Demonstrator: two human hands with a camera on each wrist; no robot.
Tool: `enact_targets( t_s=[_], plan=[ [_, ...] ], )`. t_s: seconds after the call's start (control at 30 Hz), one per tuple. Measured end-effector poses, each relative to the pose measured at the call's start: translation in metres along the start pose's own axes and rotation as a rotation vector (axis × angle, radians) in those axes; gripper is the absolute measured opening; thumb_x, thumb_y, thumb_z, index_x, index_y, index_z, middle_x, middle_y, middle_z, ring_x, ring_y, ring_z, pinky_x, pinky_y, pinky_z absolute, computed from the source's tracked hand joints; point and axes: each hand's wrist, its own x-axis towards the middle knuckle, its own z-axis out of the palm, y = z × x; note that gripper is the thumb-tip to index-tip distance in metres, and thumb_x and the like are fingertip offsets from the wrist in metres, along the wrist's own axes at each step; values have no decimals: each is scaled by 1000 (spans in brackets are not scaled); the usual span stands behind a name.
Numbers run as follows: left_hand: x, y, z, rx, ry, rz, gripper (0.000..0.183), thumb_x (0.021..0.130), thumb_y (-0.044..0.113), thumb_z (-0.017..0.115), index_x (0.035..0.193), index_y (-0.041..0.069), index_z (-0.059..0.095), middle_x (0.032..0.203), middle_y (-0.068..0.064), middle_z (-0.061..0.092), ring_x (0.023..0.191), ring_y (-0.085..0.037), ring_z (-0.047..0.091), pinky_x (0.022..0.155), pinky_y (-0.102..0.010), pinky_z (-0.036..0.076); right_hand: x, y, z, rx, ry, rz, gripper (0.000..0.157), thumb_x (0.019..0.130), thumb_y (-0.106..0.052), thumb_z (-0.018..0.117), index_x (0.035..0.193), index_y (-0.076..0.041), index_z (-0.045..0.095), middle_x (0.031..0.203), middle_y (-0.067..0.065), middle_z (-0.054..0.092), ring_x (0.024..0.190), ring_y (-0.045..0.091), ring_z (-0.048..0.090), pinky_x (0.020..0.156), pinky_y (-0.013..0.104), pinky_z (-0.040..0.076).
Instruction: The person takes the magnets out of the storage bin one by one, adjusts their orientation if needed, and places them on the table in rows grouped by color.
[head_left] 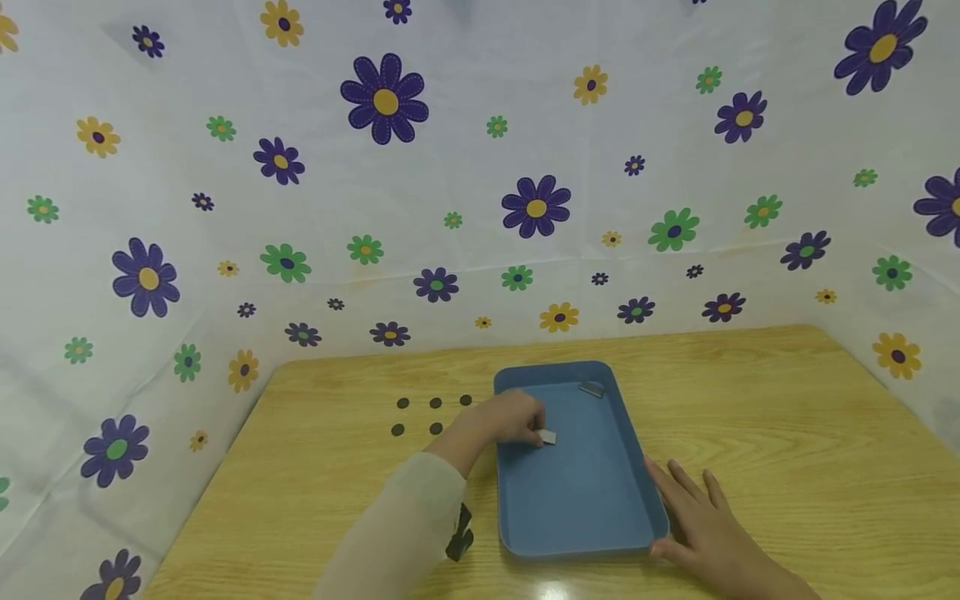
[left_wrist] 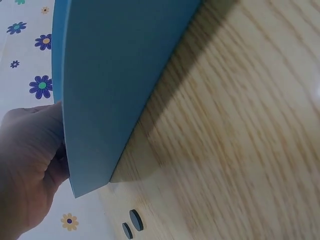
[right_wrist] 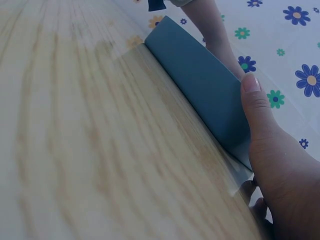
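Observation:
A blue rectangular tray (head_left: 577, 508) lies on the wooden table. My left hand (head_left: 513, 417) reaches over its left wall, fingers curled, and pinches a small flat whitish piece (head_left: 549, 437) close to the tray floor. In the left wrist view that hand (left_wrist: 30, 160) is partly hidden behind the tray wall (left_wrist: 110, 75). Near the tray's far right corner lies a small grey, shiny piece (head_left: 592, 389). My right hand (head_left: 701, 521) rests against the tray's near right side, its fingers extended. The right wrist view shows its thumb (right_wrist: 255, 95) touching the tray's outer wall.
Several small dark discs (head_left: 436, 402) lie in rows on the table (head_left: 330, 467) left of the tray, partly behind my left forearm. White cloth (head_left: 450, 167) printed with flowers stands around the back and sides. A black device (head_left: 460, 537) shows by the left sleeve.

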Motion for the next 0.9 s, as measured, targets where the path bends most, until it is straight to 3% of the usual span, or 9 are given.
enact_targets(
  t_s=[0.43, 0.7, 0.9],
  plan=[
    [-5, -6, 1, 192, 46, 132, 22, 83, 36, 64, 92, 15, 66, 79, 9, 61, 65, -2, 48, 60, -16, 41, 1, 0, -1, -2, -8, 0, 82, 83, -53, 53, 146, -17, 16, 145, 8, 33, 126, 49, 29, 104, 62, -2],
    [-13, -6, -8, 203, 118, 151, 23, 81, 39, 65, 90, 18, 66, 77, 10, 62, 65, -1, 51, 60, -16, 42, 2, 0, -2, -18, -8, 5, 83, 83, -56, 51, 146, -16, 15, 145, 9, 33, 127, 49, 29, 104, 62, -2],
    [-25, 3, -13, 268, 159, 237, 21, 81, 39, 64, 87, 19, 65, 74, 12, 60, 61, 1, 48, 55, -14, 39, 1, -1, -2, -12, -23, 14, 82, 84, -53, 53, 146, -17, 14, 146, 8, 32, 127, 48, 28, 106, 59, -4]
  ],
)
